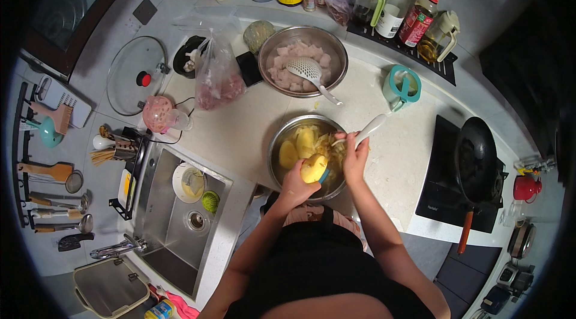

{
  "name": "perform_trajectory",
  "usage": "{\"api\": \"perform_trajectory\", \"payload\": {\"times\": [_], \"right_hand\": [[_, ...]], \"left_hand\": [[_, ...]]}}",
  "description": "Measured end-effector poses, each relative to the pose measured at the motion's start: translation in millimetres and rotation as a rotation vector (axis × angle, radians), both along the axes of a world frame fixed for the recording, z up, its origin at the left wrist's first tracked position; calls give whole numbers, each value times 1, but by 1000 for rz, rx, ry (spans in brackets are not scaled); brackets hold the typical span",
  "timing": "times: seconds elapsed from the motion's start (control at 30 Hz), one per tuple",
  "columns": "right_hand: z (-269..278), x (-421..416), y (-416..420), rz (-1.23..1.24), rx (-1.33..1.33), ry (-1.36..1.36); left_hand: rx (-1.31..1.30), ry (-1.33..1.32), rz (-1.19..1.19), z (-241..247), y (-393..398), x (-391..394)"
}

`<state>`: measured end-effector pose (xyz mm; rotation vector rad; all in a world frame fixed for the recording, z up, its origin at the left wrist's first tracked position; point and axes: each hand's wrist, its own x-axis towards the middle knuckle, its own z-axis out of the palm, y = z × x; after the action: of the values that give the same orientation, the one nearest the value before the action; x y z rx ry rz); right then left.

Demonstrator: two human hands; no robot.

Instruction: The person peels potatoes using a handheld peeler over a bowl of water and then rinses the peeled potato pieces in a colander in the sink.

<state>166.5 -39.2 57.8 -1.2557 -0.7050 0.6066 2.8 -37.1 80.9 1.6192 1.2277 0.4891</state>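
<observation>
My left hand (299, 187) grips a mostly peeled yellow potato (314, 168) over the near part of a steel bowl (275, 174). Cloudy liquid in the bowl holds peeled potatoes (288, 155) and loose peelings (325, 145). A small blue piece (323, 176) shows beside the held potato; what it belongs to is unclear. At the bowl's right rim, my right hand (356, 159) is closed around a white-handled utensil (371, 129). One end of it points up and right; its working end, by my fingers, is too small to identify.
Behind stands a steel basin (343, 67) of pale chunks with a white slotted ladle (306, 69). A bag of raw meat (220, 89) lies left of it. The sink (173, 224) is at left, a wok (476, 161) on the cooktop (434, 193) at right, a turquoise-lidded jug (402, 87) behind right.
</observation>
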Motion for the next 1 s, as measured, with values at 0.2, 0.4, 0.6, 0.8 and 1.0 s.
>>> {"api": "perform_trajectory", "payload": {"times": [0.2, 0.4, 0.6, 0.8, 1.0], "right_hand": [[10, -30, -9, 60, 8, -201], [9, -13, -10, 69, 92, 37], [3, -14, -1, 16, -61, -144], [16, -38, -20, 223, 132, -43], [-13, -10, 1, -24, -12, 80]], "left_hand": [[-13, 13, -30, -4, 0, 2], [-35, -4, -25, -8, 2, -1], [-129, -47, -68, -23, 3, -1], [-269, -142, -62, -23, 4, 0], [-359, -326, -52, -36, -1, -4]]}}
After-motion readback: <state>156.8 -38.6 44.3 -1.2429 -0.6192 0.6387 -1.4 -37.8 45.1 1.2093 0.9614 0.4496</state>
